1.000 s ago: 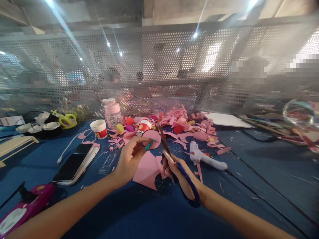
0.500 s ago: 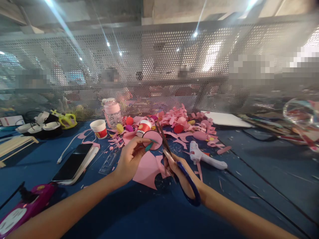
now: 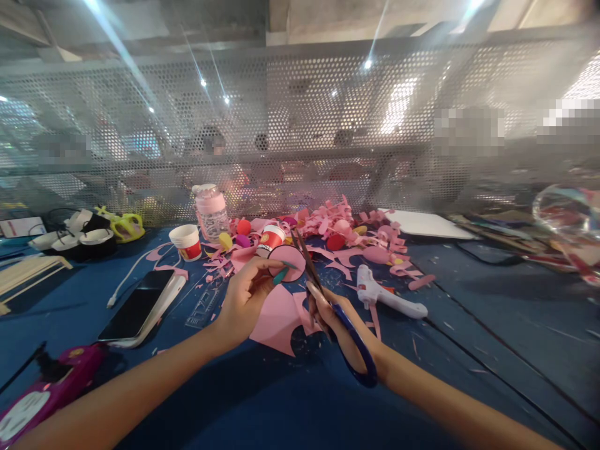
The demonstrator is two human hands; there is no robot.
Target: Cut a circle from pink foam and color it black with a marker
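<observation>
Between the thumb and fingers of my left hand (image 3: 246,300) is a round pink paper disc (image 3: 293,264) with a dark edge. My right hand (image 3: 340,319) grips a pair of scissors (image 3: 351,350) by its dark blue handles. The scissor blades point up and away, close beside the right edge of the disc; whether they touch it I cannot tell. Beneath my hands a larger pink sheet (image 3: 274,322) with curved cut-outs lies on the blue table (image 3: 225,400).
A white glue gun (image 3: 391,300) with a cord lies to the right. Pink paper scraps (image 3: 332,219) heap up behind, near paper cups (image 3: 186,242) and a bottle (image 3: 210,209). On the left are a phone (image 3: 135,306) and a purple power strip (image 3: 60,381). A perforated metal screen (image 3: 300,100) stands behind.
</observation>
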